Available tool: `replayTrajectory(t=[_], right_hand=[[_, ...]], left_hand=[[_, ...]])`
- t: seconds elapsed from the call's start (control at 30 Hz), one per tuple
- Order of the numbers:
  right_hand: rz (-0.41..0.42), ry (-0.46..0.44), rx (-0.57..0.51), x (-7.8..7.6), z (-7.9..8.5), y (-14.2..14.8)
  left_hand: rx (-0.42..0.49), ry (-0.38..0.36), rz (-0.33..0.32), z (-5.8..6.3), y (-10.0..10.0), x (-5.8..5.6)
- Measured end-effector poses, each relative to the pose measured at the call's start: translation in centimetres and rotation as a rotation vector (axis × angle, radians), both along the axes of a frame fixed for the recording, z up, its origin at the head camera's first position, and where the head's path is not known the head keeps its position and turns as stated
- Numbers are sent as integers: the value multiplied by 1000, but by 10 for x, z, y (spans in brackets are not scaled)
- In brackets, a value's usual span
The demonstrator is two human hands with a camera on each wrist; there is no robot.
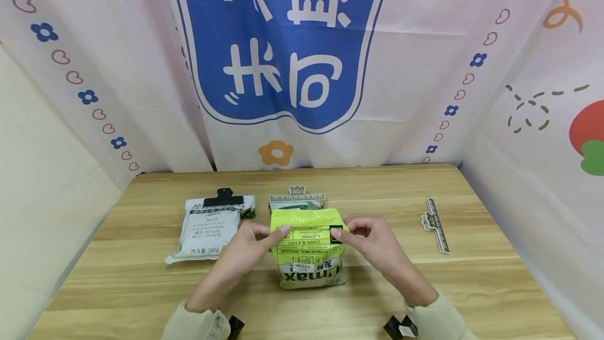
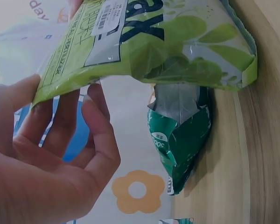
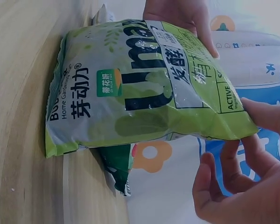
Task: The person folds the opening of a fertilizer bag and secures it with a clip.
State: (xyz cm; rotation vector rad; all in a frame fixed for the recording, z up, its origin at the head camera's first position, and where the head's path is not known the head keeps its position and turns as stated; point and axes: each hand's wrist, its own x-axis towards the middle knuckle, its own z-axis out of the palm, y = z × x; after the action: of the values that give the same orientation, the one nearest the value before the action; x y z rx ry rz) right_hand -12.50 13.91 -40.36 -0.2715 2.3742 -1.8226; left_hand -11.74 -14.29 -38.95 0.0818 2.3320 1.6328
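Observation:
A yellow-green fertilizer bag [image 1: 309, 251] stands on the table with its printing upside down in the head view. My left hand [image 1: 252, 245] pinches its upper left edge between thumb and fingers. On the opposite side my right hand [image 1: 373, 240] pinches the upper right corner the same way. In the right wrist view the bag [image 3: 116, 88] looks full, its lower end on the wood and its flatter top end between both hands. Close behind it is a green bag [image 2: 182, 135], mostly hidden in the head view, with a silver ruler-marked clip [image 1: 297, 197] across its top.
At the left lies a white bag [image 1: 207, 230] with a black clip [image 1: 224, 198] on its top edge. Another silver ruler-marked clip [image 1: 436, 226] lies alone at the right of the wooden table [image 1: 476, 287]. A printed cloth [image 1: 415, 93] hangs behind the table.

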Motion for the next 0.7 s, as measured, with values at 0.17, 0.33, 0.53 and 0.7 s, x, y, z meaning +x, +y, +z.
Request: replayTrajectory(t=[0.17, 0.33, 0.53, 0.7], right_hand=[[-51, -18, -2, 2, 4, -3], [-88, -45, -7, 4, 6, -5], [-75, -29, 8, 5, 5, -3], [-44, -15, -4, 4, 3, -2]], left_hand=[[-20, 6, 71, 1, 4, 2], [-37, 16, 141, 5, 7, 5], [-44, 21, 145, 7, 7, 5], [-59, 20, 137, 7, 7, 5]])
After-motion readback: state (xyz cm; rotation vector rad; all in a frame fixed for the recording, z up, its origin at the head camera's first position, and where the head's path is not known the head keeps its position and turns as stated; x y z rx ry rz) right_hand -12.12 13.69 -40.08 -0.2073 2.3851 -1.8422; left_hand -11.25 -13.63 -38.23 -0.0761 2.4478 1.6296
